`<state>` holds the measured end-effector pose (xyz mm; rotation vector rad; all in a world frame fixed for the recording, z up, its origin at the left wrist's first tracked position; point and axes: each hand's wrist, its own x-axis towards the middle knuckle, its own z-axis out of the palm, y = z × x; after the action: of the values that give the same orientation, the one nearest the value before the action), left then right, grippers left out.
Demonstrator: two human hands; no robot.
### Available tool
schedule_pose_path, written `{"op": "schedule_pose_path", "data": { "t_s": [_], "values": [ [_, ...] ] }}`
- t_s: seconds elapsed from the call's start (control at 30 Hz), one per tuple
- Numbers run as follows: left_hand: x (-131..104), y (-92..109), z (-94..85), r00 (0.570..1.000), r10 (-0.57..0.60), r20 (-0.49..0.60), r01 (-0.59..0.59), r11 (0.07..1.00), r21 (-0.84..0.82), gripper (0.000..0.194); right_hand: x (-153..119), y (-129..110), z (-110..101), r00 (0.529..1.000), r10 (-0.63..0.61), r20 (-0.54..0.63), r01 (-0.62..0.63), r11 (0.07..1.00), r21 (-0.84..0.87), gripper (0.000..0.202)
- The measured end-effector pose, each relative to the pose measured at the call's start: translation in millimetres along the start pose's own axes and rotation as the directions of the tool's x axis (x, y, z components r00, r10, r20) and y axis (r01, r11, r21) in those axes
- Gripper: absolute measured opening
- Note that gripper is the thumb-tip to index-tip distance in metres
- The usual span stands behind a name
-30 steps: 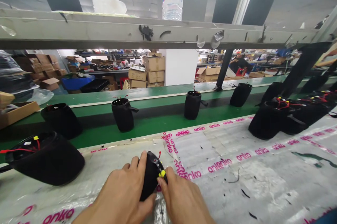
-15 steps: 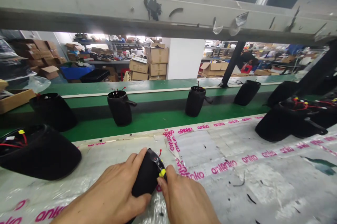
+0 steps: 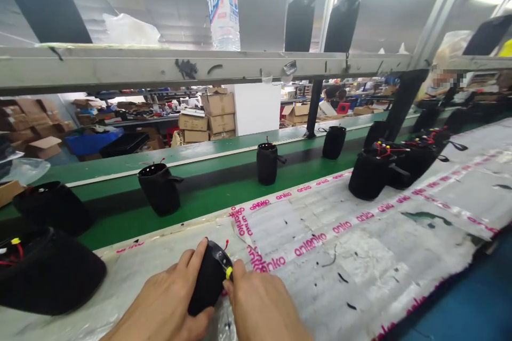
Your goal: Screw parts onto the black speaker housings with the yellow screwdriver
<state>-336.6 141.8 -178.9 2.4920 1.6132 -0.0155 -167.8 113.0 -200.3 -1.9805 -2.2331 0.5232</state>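
Observation:
My left hand (image 3: pixel 170 295) is wrapped around a black fabric-covered cylinder (image 3: pixel 206 282), tilted on the plastic-covered bench. Its open end faces up and to the right, showing a shiny dark inner rim. A short red wire pokes out there, and a yellow connector (image 3: pixel 229 272) sits at the rim. My right hand (image 3: pixel 266 301) is closed on that rim beside the connector, thumb and fingers pressed together. Its fingertips are partly hidden, so I cannot tell whether they also grip a wire. Another black cylinder (image 3: pixel 52 277) with red wires stands left of my hands.
A green conveyor belt (image 3: pixel 224 189) runs behind the bench, carrying several black cylinders (image 3: pixel 267 165). More wired cylinders (image 3: pixel 368 175) cluster on the bench at right. Above the belt a shelf (image 3: pixel 160 68) holds a plastic bottle (image 3: pixel 224 10). A person (image 3: pixel 444 74) is at the far right.
The view has tipped upward and swung right, bringing the bottle and the bench's right edge into sight. Both hands keep their hold on the cylinder, with little visible change.

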Motion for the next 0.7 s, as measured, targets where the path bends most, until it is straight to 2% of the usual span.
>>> {"op": "schedule_pose_path", "data": {
  "t_s": [0.13,0.23,0.33,0.4,0.47,0.53,0.6,0.7],
  "values": [
    [2.8,-1.7,4.7,0.999,0.0,0.042,0.0,1.0,0.001,0.086,2.9,-2.8,6.2,0.999,0.024,-0.028,-0.023,0.999,0.025,0.022],
    [3.9,-7.5,4.2,0.998,-0.006,0.063,0.011,0.997,-0.072,0.083,6.8,-3.0,17.4,0.998,0.031,-0.047,-0.03,1.0,0.006,0.02],
    [5.1,-17.5,0.9,0.998,-0.023,0.06,0.032,0.987,-0.157,0.081,8.7,2.7,31.5,0.989,0.003,-0.149,0.004,0.999,0.046,0.016],
    [5.7,-22.7,-1.2,0.997,-0.039,0.059,0.05,0.981,-0.188,0.079,7.5,10.1,38.2,0.953,-0.012,-0.302,0.059,0.987,0.147,0.015],
    [5.6,-23.2,-2.5,0.996,-0.058,0.07,0.071,0.978,-0.195,0.08,5.5,18.4,41.0,0.876,0.027,-0.481,0.104,0.964,0.243,0.021],
    [4.6,-17.3,-3.4,0.996,-0.064,0.069,0.075,0.982,-0.173,0.081,4.1,24.9,40.9,0.826,0.057,-0.561,0.112,0.958,0.263,0.027],
    [3.2,-6.0,-4.3,0.997,-0.048,0.066,0.056,0.991,-0.123,0.081,3.3,27.6,40.2,0.858,0.02,-0.513,0.099,0.974,0.204,0.025],
    [0.9,14.2,-5.7,0.993,-0.073,0.094,0.075,0.997,-0.021,0.08,0.7,26.1,39.8,0.94,-0.016,-0.34,0.056,0.993,0.107,0.018]
  ]
}}
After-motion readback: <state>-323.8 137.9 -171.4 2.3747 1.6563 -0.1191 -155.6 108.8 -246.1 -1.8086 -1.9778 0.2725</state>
